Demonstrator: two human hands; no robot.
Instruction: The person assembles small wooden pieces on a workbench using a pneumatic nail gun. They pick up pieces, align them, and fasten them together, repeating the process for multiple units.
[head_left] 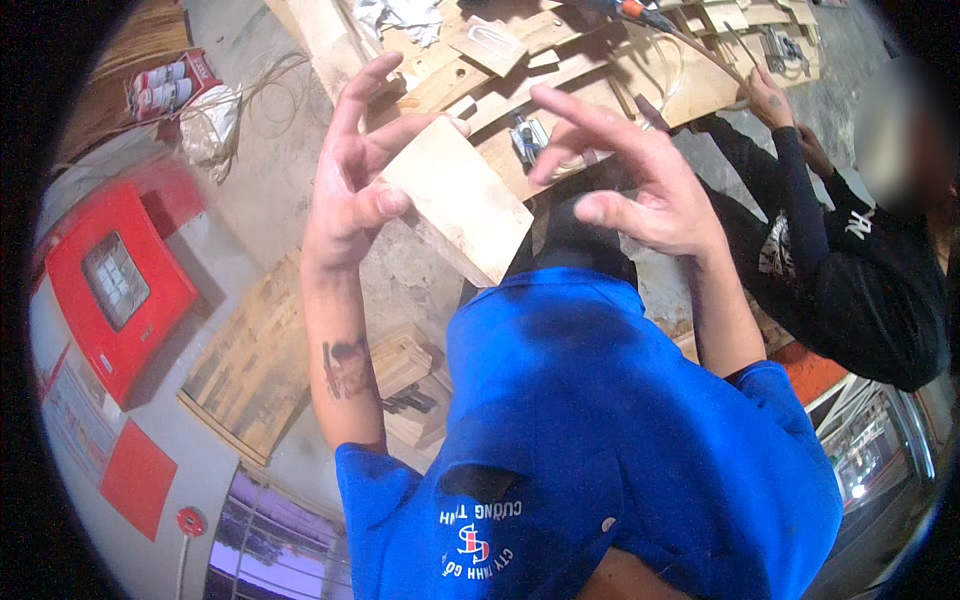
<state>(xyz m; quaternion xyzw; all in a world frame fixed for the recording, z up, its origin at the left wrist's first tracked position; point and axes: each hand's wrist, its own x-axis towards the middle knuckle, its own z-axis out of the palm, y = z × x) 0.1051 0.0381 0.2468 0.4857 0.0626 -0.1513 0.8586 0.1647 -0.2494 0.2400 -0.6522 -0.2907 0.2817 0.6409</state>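
A pale, flat wooden block (465, 200) is tilted in front of my chest. My left hand (355, 165) grips it by its left side, with the thumb near one edge and a finger along the far edge; the other fingers stick up. To the right of the block, my right hand (640, 180) is raised with its fingers spread and nothing in it. Its fingertips look slightly blurred. Beyond both hands stands a wooden workbench (720, 80) bearing curved wooden pieces (555, 35) and a metal clamp-like fixture (530, 140).
A person in black (850, 270) works at the bench on my right, one hand (770, 98) by a long rod. An orange-and-black tool (640, 12) lies at the far side. Wooden panels (250, 360), a red cabinet (125, 290) and a plastic bag (210, 130) are to the left.
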